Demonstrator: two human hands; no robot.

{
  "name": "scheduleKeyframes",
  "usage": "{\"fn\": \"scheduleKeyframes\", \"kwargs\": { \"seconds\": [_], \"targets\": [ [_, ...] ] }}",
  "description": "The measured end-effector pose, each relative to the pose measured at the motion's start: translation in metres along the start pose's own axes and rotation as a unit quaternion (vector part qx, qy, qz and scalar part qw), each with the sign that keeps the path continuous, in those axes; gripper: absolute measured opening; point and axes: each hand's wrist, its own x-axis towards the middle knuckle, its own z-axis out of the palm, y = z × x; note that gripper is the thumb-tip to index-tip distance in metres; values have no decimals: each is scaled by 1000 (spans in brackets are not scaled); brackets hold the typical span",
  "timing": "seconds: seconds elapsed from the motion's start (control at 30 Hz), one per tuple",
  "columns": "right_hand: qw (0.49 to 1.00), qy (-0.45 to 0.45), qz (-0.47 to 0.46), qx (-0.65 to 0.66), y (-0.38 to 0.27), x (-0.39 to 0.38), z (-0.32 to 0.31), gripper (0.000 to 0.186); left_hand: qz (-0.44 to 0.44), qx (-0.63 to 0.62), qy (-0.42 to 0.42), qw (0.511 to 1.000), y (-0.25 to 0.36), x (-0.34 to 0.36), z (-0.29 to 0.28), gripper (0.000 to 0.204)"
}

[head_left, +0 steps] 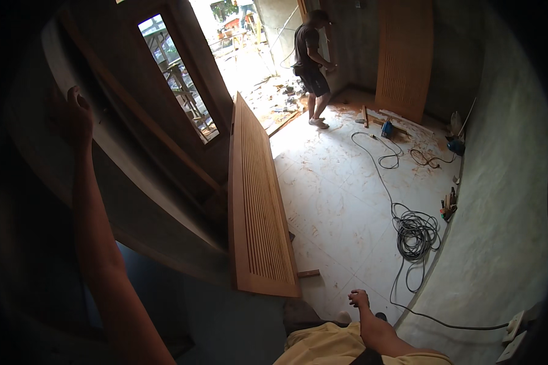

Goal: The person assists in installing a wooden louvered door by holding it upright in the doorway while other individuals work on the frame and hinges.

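Note:
My left arm reaches up along the left side, and my left hand [81, 115] is at the pale edge of a wall opening [128, 145]. Shadow covers most of its fingers, so their pose is unclear. Low in front of my yellow shirt [323, 344], my right hand [359, 298] has its fingers curled in. Whatever they may hold is too small to make out. Ahead of me a wooden door panel [259, 201] with grooved slats stands on its long edge, running away toward the doorway. A short wood block [309, 274] lies on the floor beside its near end.
Another person [310, 67] stands by the bright doorway. A second grooved door [405, 61] leans on the far wall. Blue power tools [386, 128], wood scraps and sawdust lie across the white floor. A coiled black cable [415, 234] runs to a wall outlet [513, 326] at right.

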Motion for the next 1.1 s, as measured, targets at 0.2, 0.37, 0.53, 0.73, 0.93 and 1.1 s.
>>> {"fn": "scheduleKeyframes", "kwargs": {
  "seconds": [0.2,0.37,0.53,0.73,0.93,1.1],
  "targets": [
    [1000,8,-9,5,1,-1,-2,38,8,-2,6,1000,2,-4,1,22],
    [1000,16,-19,2,-1,-3,2,36,39,14,20,999,-12,2,15,23],
    [999,20,-27,10,3,-5,3,36,64,37,21,997,-16,3,29,23],
    [1000,23,-12,10,-1,-10,3,36,73,55,39,995,-25,0,51,25],
    [999,23,-16,16,2,-12,2,36,54,60,31,996,-20,1,49,25],
    [999,29,-27,19,4,-11,4,36,58,74,33,995,-23,0,55,26]
  ]
}}
